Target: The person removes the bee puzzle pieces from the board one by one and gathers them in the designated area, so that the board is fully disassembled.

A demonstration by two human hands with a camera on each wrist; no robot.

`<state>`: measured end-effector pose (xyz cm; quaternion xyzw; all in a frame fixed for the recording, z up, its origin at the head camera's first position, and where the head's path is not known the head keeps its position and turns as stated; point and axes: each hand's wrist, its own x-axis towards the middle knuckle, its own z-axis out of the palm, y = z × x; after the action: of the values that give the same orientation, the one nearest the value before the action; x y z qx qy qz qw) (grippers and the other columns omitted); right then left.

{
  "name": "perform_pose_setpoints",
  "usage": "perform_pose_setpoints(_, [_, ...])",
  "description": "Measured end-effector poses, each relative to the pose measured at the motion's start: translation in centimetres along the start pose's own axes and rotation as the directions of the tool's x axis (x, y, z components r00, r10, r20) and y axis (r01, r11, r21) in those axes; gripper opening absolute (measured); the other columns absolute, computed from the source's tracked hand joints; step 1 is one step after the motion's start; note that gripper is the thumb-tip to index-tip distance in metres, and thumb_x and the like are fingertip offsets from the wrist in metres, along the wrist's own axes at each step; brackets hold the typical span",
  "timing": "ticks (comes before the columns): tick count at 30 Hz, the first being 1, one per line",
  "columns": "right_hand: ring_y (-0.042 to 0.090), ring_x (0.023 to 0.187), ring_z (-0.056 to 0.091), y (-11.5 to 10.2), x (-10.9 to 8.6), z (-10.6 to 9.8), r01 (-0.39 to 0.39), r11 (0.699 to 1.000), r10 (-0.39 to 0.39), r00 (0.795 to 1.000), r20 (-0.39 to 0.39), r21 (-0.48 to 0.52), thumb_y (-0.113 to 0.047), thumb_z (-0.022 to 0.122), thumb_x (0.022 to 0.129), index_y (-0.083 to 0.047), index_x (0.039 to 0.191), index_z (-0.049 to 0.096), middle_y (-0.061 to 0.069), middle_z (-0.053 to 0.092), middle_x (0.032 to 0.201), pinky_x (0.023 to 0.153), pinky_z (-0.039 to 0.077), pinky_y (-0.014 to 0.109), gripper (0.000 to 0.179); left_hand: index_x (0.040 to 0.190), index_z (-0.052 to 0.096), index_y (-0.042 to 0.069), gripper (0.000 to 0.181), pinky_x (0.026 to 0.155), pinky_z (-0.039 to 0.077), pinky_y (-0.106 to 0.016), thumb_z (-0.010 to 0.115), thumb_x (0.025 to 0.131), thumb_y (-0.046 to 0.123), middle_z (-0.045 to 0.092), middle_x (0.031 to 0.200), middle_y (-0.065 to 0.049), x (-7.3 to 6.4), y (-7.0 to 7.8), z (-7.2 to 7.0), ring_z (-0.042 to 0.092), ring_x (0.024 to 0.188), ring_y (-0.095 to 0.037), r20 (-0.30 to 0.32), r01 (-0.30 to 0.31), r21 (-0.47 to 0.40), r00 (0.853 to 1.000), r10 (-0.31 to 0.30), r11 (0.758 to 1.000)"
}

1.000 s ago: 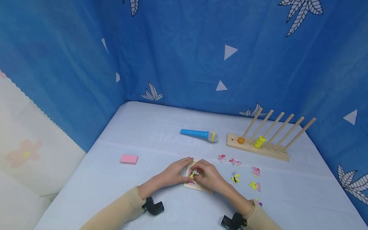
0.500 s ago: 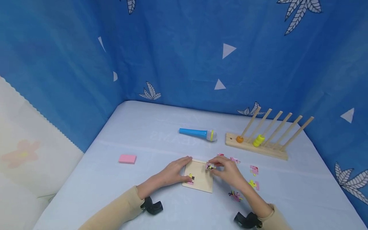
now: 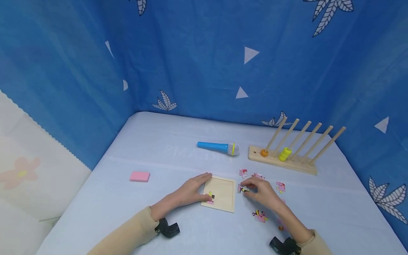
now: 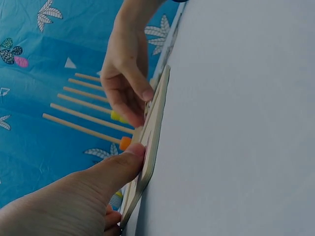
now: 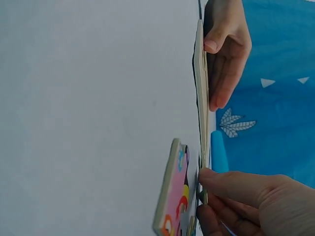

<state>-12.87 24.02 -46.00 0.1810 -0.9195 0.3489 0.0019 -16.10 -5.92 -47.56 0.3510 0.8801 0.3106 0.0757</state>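
Observation:
My left hand [image 3: 191, 193] holds the left side of a square wooden puzzle tray [image 3: 224, 194], with its thumb over a pink, yellow and black puzzle piece in the lower left corner. Just right of the tray, my right hand [image 3: 262, 193] pinches another jigsaw piece [image 3: 240, 188] between thumb and fingers, low over the table. In the left wrist view the thumb [image 4: 130, 160] lies on the tray's edge. The right wrist view shows the right fingertips by the tray's near end; the pinched piece is mostly hidden there.
Loose pieces lie around the right hand, among them a pink-and-yellow one [image 3: 260, 216] and a pink one [image 3: 281, 187]. Behind are a blue toy microphone [image 3: 213, 146] and a wooden peg stand [image 3: 280, 163] with beads. A pink block [image 3: 139, 176] lies left.
The right hand has moved right, out of the tray, carrying a puzzle piece to the table beside it. The left hand has stayed at the tray's left side.

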Motion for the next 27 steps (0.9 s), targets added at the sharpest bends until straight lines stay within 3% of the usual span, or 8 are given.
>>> perform_pose_setpoints(4, [0.017,0.096,0.061,-0.6,-0.1,0.0,0.002,0.999,-0.002,1.0,0.003,-0.036,-0.006,0.078,0.076,-0.01,0.107,0.069,-0.002,0.065,0.105,0.083,0.052,0.036,0.033,0.144,0.037,0.002,0.082,0.107,0.031,-0.039,0.071,0.082,0.044,0.037,0.147,-0.012,0.0,0.0,0.1,0.033,0.135,-0.025,0.006,-0.006,0.001,1.0,0.006,1.0])
perform_pose_setpoints(8, [0.022,0.099,0.061,-3.3,0.4,0.2,0.041,0.999,-0.043,0.997,0.061,0.03,-0.009,0.077,0.078,-0.006,0.113,0.066,0.002,0.065,0.11,0.085,0.051,0.04,0.037,0.144,0.037,0.002,0.082,0.107,0.031,-0.039,0.071,0.083,0.044,0.036,0.147,-0.012,0.0,0.0,0.0,0.032,0.135,-0.025,0.005,-0.013,-0.001,1.0,0.013,1.0])
perform_pose_setpoints(11, [0.024,0.1,0.061,-5.4,0.9,1.4,0.077,0.99,-0.09,0.989,0.115,0.116,-0.012,0.075,0.081,-0.005,0.115,0.065,0.005,0.065,0.111,0.086,0.051,0.041,0.037,0.144,0.037,0.002,0.079,0.107,0.031,-0.04,0.069,0.084,0.042,0.036,0.147,-0.013,0.0,-0.1,0.1,0.032,0.135,-0.026,-0.009,-0.026,-0.01,1.0,0.026,1.0])
perform_pose_setpoints(14, [0.021,0.101,0.061,-6.5,1.3,3.0,0.107,0.987,-0.123,0.984,0.13,0.119,-0.016,0.075,0.081,-0.005,0.115,0.066,0.003,0.066,0.11,0.088,0.049,0.04,0.036,0.143,0.037,0.0,0.07,0.107,0.032,-0.041,0.065,0.089,0.036,0.037,0.146,-0.014,-0.1,-0.2,0.1,0.033,0.135,-0.027,-0.032,-0.051,-0.012,0.998,0.051,0.999])
perform_pose_setpoints(20, [0.019,0.106,0.058,-6.9,1.3,5.4,0.147,0.989,-0.15,0.984,0.101,0.033,-0.017,0.077,0.079,-0.005,0.114,0.067,0.002,0.067,0.111,0.091,0.046,0.04,0.038,0.14,0.04,-0.003,0.052,0.106,0.032,-0.041,0.057,0.095,0.017,0.041,0.143,-0.017,-0.3,-0.4,0.3,0.035,0.133,-0.027,-0.077,-0.091,0.009,0.993,0.091,0.996])
perform_pose_setpoints(27, [0.017,0.105,0.056,-7.0,1.3,6.3,0.181,0.983,-0.183,0.98,0.081,0.031,-0.016,0.077,0.079,-0.008,0.113,0.067,-0.001,0.067,0.11,0.089,0.047,0.036,0.037,0.139,0.042,-0.002,0.05,0.106,0.033,-0.041,0.057,0.095,0.014,0.043,0.142,-0.015,-0.2,-0.4,0.1,0.038,0.131,-0.027,-0.087,-0.107,0.018,0.99,0.108,0.994])
